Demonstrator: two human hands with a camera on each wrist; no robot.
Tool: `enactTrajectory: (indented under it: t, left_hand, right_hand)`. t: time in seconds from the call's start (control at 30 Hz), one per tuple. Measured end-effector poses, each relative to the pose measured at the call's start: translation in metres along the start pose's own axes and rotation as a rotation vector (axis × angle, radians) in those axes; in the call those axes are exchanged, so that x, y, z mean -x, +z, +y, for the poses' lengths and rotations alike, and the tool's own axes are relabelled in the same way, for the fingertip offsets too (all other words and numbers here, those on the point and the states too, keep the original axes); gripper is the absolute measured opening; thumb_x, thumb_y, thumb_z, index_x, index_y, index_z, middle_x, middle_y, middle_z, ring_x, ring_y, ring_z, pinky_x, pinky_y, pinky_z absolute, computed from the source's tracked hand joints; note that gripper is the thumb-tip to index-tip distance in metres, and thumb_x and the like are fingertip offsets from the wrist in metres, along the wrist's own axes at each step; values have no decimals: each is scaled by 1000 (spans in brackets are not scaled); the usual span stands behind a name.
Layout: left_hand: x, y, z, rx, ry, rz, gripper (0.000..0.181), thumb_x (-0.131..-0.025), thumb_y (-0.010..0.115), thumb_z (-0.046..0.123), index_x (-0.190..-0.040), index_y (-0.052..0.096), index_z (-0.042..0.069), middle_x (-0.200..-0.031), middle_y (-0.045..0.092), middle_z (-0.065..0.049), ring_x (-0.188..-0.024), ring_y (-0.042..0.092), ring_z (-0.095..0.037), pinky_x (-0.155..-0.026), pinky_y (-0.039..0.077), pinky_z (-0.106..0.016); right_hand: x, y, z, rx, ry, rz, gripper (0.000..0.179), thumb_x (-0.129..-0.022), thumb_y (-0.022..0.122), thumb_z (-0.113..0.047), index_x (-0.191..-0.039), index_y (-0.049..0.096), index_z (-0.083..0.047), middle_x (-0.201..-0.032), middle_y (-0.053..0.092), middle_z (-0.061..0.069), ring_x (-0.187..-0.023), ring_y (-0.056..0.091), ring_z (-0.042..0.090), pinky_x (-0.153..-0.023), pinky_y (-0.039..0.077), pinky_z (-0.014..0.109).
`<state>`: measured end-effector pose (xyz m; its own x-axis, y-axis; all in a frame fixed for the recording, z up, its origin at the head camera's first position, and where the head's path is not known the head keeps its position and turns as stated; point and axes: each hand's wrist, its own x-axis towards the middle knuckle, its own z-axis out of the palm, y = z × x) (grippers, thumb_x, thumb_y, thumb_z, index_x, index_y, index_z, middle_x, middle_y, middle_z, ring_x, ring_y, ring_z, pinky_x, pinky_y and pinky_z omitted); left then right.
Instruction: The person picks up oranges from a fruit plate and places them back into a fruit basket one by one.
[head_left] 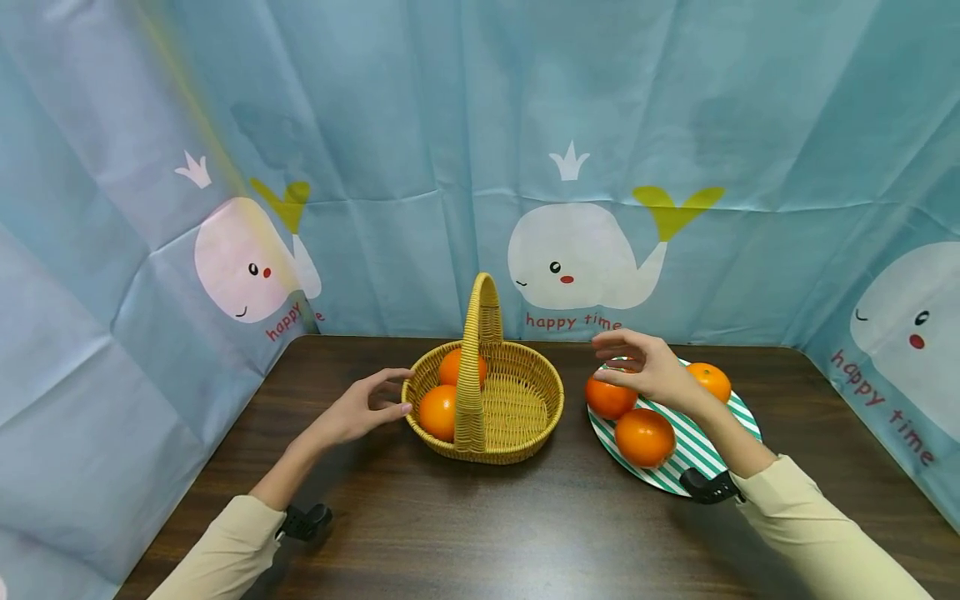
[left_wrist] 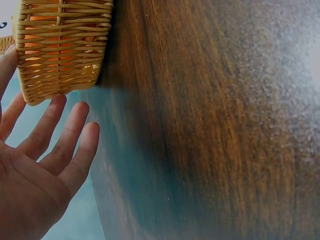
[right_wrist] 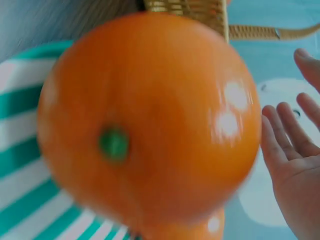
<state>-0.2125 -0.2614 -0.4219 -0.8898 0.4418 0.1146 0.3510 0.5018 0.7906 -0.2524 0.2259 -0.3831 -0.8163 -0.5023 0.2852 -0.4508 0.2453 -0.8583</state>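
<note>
Orange (head_left: 645,437) — probably firm, slick; cup its middle. Left hand (head_left: 366,408) at basket (head_left: 557,408), right hand (head_left: 651,371) above plate (head_left: 693,437) — fingers apart.

A small curtained booth;
blue whale-print curtain (head_left: 405,100) hangs on three sides; a dark wood-grain bench (head_left: 420,517) stands between

orange fruit (head_left: 645,437), green-and-white striped plate (head_left: 699,443)

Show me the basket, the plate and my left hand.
Basket (head_left: 519,410): head view, on its bare inside bottom.
Plate (head_left: 692,442): head view, on its bare striped surface.
Left hand (left_wrist: 39,172): left wrist view, on the palm.
</note>
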Motion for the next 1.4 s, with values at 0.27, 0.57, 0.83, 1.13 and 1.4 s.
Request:
enactTrajectory:
  t: [0.27,0.57,0.83,1.13,1.4]
  left_hand:
    - [2,0,1,-28,8,12,55,-100,70,20,-147,48,2,-139,54,-22,-121,56,-42,-89,55,-46]
    - [1,0,1,-9,4,0,56,-100,70,19,-148,47,2,-137,55,-24,-119,58,-41,-86,56,-39]
    - [1,0,1,-23,-1,6,56,-99,70,20,-148,48,2,-137,56,-22,-119,58,-40,-86,56,-40]
    - [0,1,2,-20,-4,4,56,-99,70,20,-148,48,2,-138,55,-22,-121,56,-41,-87,55,-43]
    - [0,1,1,-21,-11,3,56,-100,70,21,-148,47,3,-137,55,-22,-120,57,-40,-84,56,-37]
  right_hand:
    - [22,-28,2,42,5,31,43,-94,73,-2,-134,57,2,-128,61,20,-116,63,30,-90,53,29]
    - [44,-46,5,108,-10,33,42,-95,71,0,-133,56,7,-130,55,32,-114,61,40,-89,53,26]
    - [60,-46,11,111,-21,9,45,-93,72,3,-133,55,10,-130,54,32,-113,62,38,-88,54,27]
    - [83,-41,13,123,35,-131,62,-93,73,0,-146,41,8,-141,46,31,-126,55,24,-98,50,34]
    - [93,-31,21,136,93,-200,71,-90,77,-6,-149,38,5,-145,43,32,-121,52,51,-93,53,45]
